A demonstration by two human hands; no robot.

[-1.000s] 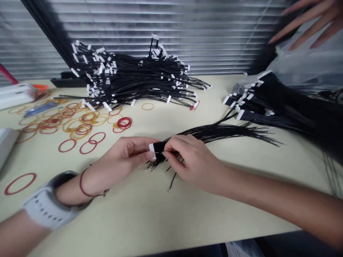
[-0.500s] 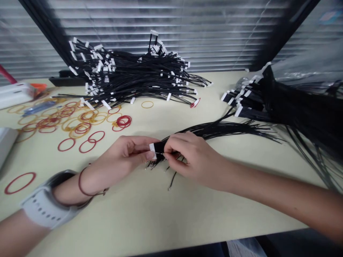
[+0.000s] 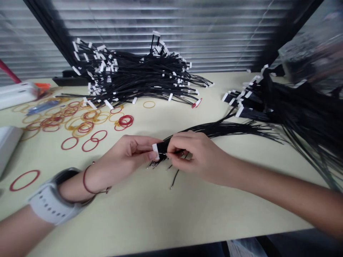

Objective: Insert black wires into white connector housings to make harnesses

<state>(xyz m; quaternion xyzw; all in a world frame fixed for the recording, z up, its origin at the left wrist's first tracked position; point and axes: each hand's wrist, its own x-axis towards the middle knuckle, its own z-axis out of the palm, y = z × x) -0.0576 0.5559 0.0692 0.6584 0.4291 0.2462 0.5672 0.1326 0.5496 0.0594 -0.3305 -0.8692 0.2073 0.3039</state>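
A small white connector (image 3: pixel 155 151) is pinched between the thumb and fingers of my left hand (image 3: pixel 134 153). Black wires run from it to the right, under my right hand (image 3: pixel 191 151). The right thumb and forefinger are closed on a thin black wire, its metal tip by the connector's lower edge; whether the tip is inside cannot be made out. Loose wire ends with metal terminals (image 3: pixel 152 165) stick out below the connector, and one wire end (image 3: pixel 173 184) hangs lower. Behind my right hand, the bundle of black wires (image 3: pixel 227 129) stretches across the table.
A big pile of black cables with white connectors (image 3: pixel 142 75) lies at the back. More connector cables (image 3: pixel 294 103) are heaped at the right. Red and yellow rubber bands (image 3: pixel 85 125) are scattered at the left, near a white box (image 3: pixel 9 146). The table's front edge (image 3: pixel 214 244) shows below.
The whole view has shifted slightly, so everything appears a little further right. Both hands keep nearly the same pose, with the right fingertips still close to the connector.
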